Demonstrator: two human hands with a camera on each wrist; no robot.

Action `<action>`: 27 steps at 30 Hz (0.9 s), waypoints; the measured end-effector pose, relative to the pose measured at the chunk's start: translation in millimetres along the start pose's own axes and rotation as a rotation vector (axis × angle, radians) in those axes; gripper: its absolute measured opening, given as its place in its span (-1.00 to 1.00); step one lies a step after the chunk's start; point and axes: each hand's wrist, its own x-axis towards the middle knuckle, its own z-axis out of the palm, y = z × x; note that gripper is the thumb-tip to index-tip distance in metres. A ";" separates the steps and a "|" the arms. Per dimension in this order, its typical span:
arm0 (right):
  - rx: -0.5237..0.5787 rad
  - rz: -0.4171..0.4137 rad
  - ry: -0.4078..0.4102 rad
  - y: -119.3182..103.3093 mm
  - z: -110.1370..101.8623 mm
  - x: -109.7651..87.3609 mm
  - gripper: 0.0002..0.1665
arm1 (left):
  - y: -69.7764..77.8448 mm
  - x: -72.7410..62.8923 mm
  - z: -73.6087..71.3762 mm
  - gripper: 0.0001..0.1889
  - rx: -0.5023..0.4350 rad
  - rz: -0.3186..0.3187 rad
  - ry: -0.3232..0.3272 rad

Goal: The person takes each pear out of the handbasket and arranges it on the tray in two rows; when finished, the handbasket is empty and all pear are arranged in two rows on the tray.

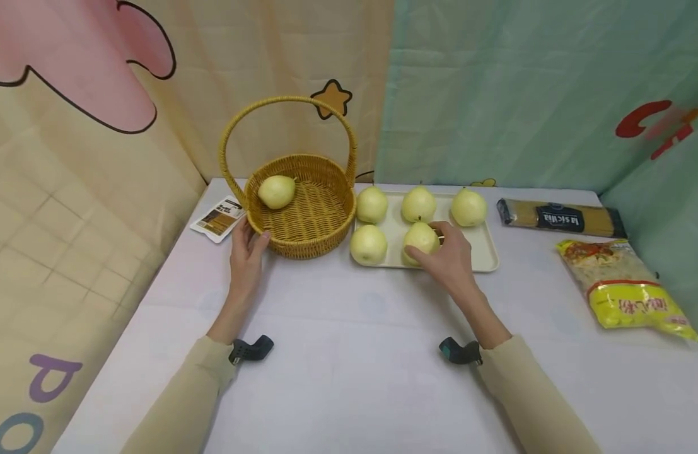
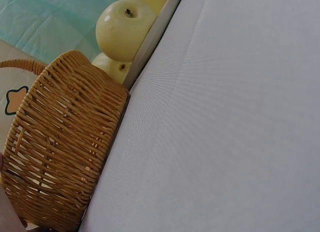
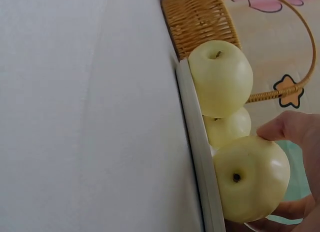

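My left hand (image 1: 246, 255) holds the near left side of a round wicker basket (image 1: 306, 251), thumb in front and fingers on its outer left wall. The basket has a tall arched handle, and one pale yellow pear (image 1: 277, 192) lies inside. In the head view my right hand (image 1: 451, 258) grips a pear (image 1: 420, 238) at the front of a cream tray (image 1: 485, 252), thumb on its left and fingers behind on the right. The right wrist view shows this gripped pear (image 3: 252, 179) low over the tray's rim (image 3: 200, 142), with the thumb on top.
Other pears sit on the tray, one at front left (image 1: 368, 244) and three along the back (image 1: 419, 204). Left of the basket lies a small packet (image 1: 219, 218). To the right are a pasta pack (image 1: 561, 217) and a yellow bag (image 1: 627, 287). Curtains (image 1: 496, 94) close off the back.
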 end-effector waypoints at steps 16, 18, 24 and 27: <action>-0.031 0.093 -0.035 6.6 -4.1 8.8 -0.10 | 0.7 0.8 0.3 -0.33 -0.004 -0.002 -0.004; -0.033 0.092 -0.037 5.7 -5.8 10.2 -0.08 | 0.9 0.8 -0.4 -0.33 -0.002 -0.009 0.001; -0.045 0.095 -0.059 6.0 -9.8 10.6 -0.07 | 1.0 1.4 0.6 -0.33 -0.001 -0.014 -0.006; -0.057 0.093 -0.064 4.8 -10.8 9.8 -0.05 | 0.9 1.6 1.6 -0.33 0.003 -0.014 -0.006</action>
